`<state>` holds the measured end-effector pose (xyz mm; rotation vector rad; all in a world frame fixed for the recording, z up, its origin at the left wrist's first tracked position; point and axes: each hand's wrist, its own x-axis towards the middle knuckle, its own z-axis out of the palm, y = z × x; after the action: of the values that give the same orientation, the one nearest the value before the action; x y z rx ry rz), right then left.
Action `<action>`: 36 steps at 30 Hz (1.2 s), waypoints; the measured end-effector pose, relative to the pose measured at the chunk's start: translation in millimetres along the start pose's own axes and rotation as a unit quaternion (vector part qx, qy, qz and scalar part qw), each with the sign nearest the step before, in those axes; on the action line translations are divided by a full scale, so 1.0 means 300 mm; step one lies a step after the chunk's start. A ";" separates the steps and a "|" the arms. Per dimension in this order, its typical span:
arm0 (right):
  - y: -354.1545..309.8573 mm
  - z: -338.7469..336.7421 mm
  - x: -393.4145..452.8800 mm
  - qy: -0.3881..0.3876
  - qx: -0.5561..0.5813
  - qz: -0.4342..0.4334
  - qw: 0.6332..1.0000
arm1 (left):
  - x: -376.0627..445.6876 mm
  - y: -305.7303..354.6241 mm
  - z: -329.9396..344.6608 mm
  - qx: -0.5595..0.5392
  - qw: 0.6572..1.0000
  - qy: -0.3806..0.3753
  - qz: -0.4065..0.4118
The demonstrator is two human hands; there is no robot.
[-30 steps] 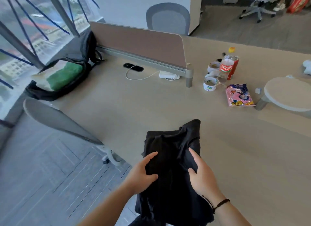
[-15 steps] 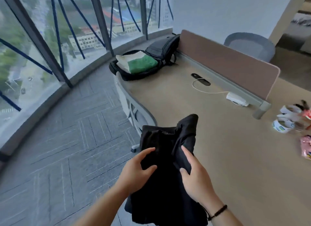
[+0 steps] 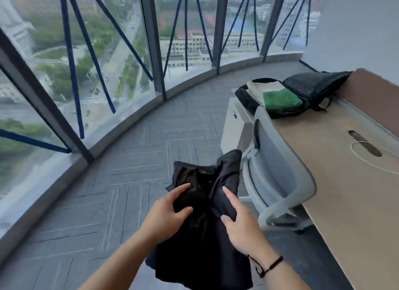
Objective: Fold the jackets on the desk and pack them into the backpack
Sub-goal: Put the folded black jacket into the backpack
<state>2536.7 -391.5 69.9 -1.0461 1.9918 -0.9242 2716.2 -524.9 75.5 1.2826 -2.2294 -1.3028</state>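
Both hands held a folded black jacket (image 3: 203,214) in the air over the carpet, off the desk (image 3: 345,181): the left hand (image 3: 166,216) and right hand (image 3: 241,231) each pinched it. A grey chair (image 3: 278,181) stood between them and the open backpack (image 3: 287,93) at the desk's far corner.

Two bare forearms entering from the bottom edge of the frame, no sleeves in view. Left hand (image 3: 167,214) just left of lower centre, nothing worn on wrist or fingers. Right hand (image 3: 241,231) just right of lower centre; a thin black cord bracelet (image 3: 268,266) around its wrist, a short loose loop hanging from it.
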 end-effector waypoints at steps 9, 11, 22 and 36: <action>-0.181 0.080 0.314 -0.022 0.015 -0.018 0.999 | 0.195 -0.096 -0.246 -0.035 0.998 0.042 -0.025; -0.211 0.083 0.401 -0.022 0.031 -0.018 0.999 | 0.268 -0.104 -0.283 -0.028 0.998 0.050 -0.028; -0.259 0.014 1.107 -0.007 0.078 -0.010 0.997 | 0.995 -0.039 -0.452 0.028 0.998 0.027 -0.040; -0.282 -0.378 1.809 0.165 0.080 0.037 0.982 | 2.004 0.283 -0.421 0.015 0.993 -0.088 0.076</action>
<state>2239.8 -867.3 63.6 -0.7624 2.1618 -1.2592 2396.3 -1055.8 96.2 1.0180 -2.4210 -1.3775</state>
